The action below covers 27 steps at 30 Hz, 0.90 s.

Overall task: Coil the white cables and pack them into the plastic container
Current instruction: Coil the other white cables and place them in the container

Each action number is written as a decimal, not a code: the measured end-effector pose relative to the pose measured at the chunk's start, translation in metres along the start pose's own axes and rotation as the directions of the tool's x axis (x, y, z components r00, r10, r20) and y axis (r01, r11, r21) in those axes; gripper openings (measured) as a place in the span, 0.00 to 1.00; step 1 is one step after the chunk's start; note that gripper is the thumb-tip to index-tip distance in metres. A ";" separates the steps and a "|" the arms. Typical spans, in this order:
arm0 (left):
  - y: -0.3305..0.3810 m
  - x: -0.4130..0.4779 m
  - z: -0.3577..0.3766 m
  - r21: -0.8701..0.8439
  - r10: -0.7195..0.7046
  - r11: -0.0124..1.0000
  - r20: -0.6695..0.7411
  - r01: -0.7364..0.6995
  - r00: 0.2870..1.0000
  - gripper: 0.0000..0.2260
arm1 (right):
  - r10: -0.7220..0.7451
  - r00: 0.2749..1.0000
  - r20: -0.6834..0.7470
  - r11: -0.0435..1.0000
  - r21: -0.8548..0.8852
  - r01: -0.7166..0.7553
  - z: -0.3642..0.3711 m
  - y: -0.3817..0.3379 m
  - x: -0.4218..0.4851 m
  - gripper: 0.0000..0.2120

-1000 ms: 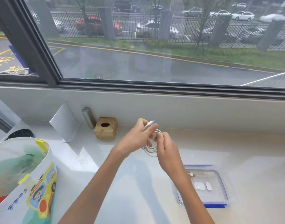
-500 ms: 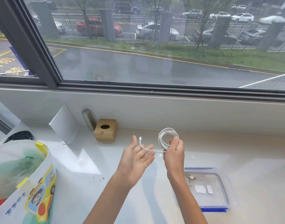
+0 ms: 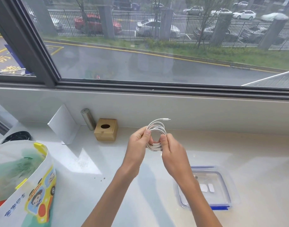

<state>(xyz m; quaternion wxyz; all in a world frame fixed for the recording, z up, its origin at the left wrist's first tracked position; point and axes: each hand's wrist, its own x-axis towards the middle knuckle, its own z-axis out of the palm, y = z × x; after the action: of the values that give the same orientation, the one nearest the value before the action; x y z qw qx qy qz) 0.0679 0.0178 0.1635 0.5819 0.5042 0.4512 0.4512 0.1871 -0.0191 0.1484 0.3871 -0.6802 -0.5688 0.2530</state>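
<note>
Holding a coiled white cable point(image 3: 157, 127) above the pale counter point(image 3: 248, 153), both hands meet in front of the window point(image 3: 156, 54). The left hand point(image 3: 138, 142) grips the coil's left side, thumb pressed over the loops and fingers curled behind them. The right hand point(image 3: 172, 150) pinches the lower right part of the coil between thumb and curled fingers. One connector end point(image 3: 166, 119) sticks out to the right from the top of the loops.

The clear plastic container point(image 3: 227, 191), with a blue-edged rim, sits open on the counter, near and below the right forearm, apart from the coil. Two small white pieces point(image 3: 203, 187) lie on its floor.

Against the wall to the left stand a wooden box point(image 3: 106, 129) with a round hole, a metal cylinder point(image 3: 88, 118) leaning just beside it, and a white folded panel point(image 3: 63, 123). A cartoon-printed bag point(image 3: 25, 185) fills the lower left corner.
</note>
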 end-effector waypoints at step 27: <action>0.013 -0.001 0.004 0.246 0.225 0.944 0.006 -0.220 0.974 0.09 | -0.240 0.968 0.074 0.937 -0.242 0.251 -0.034 -0.015 0.027 0.12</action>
<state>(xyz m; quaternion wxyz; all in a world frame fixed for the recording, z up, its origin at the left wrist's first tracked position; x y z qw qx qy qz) 0.0709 0.0175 0.1766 0.4556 0.6148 0.4499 0.4605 0.2108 -0.0004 0.1825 0.3144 -0.6415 -0.6848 0.1439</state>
